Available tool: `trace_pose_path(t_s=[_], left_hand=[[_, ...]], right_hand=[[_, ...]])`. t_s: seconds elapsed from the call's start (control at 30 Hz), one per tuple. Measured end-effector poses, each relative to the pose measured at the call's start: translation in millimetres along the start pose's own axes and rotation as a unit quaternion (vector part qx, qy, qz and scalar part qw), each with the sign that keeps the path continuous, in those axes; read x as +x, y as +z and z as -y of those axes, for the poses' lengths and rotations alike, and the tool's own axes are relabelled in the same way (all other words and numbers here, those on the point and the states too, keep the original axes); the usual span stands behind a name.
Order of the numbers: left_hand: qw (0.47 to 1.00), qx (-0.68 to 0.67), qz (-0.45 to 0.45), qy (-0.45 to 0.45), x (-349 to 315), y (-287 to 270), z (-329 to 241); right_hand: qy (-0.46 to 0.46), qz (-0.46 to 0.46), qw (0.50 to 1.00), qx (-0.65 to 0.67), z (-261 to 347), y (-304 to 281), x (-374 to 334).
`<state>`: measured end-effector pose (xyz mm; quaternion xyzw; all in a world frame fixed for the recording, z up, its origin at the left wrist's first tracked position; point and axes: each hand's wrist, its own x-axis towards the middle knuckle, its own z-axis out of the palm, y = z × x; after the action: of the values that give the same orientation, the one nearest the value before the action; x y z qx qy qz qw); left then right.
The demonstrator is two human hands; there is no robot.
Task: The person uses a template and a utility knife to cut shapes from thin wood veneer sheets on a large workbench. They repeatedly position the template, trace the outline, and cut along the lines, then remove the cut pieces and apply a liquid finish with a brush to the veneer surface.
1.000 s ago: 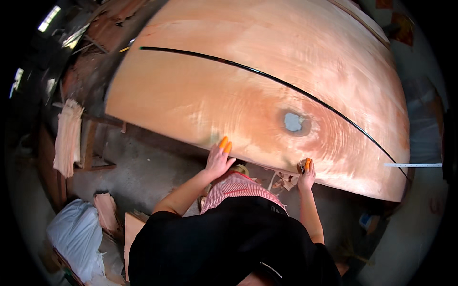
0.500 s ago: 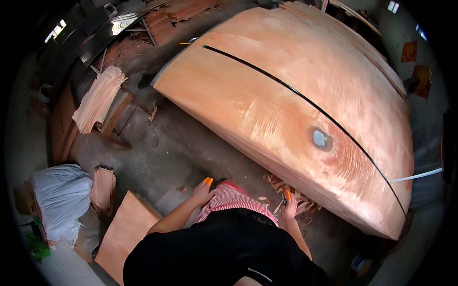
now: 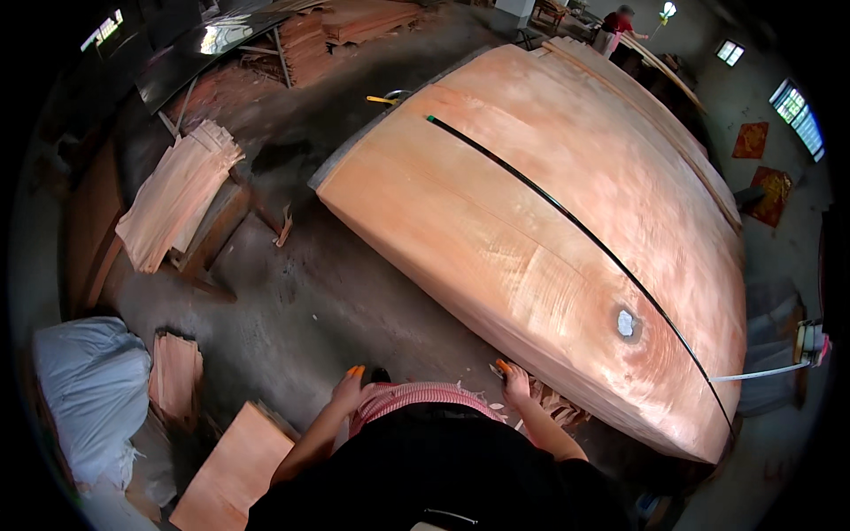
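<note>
A: L hand point(image 3: 347, 388), lower ctr?
B: Relaxed, nothing seen in grip. R hand point(image 3: 517, 387) grasps small tool point(image 3: 496, 371), type unclear.
A: Veneer stack point(image 3: 478, 226), ctr-right: status?
B: Black strip point(image 3: 567, 211) across; pale patch point(image 3: 626, 322) exposed. What's left: can't tell.

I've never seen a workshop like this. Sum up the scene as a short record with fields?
Left hand: beside striped cloth, nothing visibly held
Right hand: seems to hold a small object, too unclear to name
Large wooden surface: black strip lying across it
Far left: whitish bag
Background: person in red
</note>
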<state>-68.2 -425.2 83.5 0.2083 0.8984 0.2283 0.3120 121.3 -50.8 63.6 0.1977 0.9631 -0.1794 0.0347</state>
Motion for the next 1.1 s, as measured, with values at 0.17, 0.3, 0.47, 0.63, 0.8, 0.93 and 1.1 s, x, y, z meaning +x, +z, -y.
trace_pose_path(t_s=[0.17, 0.3, 0.47, 0.63, 0.8, 0.93, 1.1], left_hand=[[0.99, -0.041, 0.029, -0.128, 4, -74, 83], [0.99, -0.025, -0.036, -0.137, 26, -97, 131], [0.992, -0.077, -0.029, -0.1, 100, -119, 149], [0.996, 0.013, 0.008, -0.083, 169, -182, 119], [0.996, 0.005, 0.034, -0.08, 240, -261, 109], [0.998, 0.005, 0.017, -0.068, 316, -311, 99], [0.995, -0.078, -0.06, 0.007, 425, -358, 85]], right_hand=[[-0.032, 0.036, 0.999, -0.002, 98, -22, 112], [-0.108, -0.01, 0.993, 0.046, 142, -30, 184], [-0.135, -0.083, 0.987, 0.041, 158, -22, 284], [-0.117, -0.119, 0.985, 0.041, 165, -27, 379], [-0.035, 0.008, 0.985, 0.167, 187, -68, 441], [0.063, 0.09, 0.915, 0.389, 175, -46, 467], [0.27, 0.15, 0.787, 0.535, 195, -60, 466]])
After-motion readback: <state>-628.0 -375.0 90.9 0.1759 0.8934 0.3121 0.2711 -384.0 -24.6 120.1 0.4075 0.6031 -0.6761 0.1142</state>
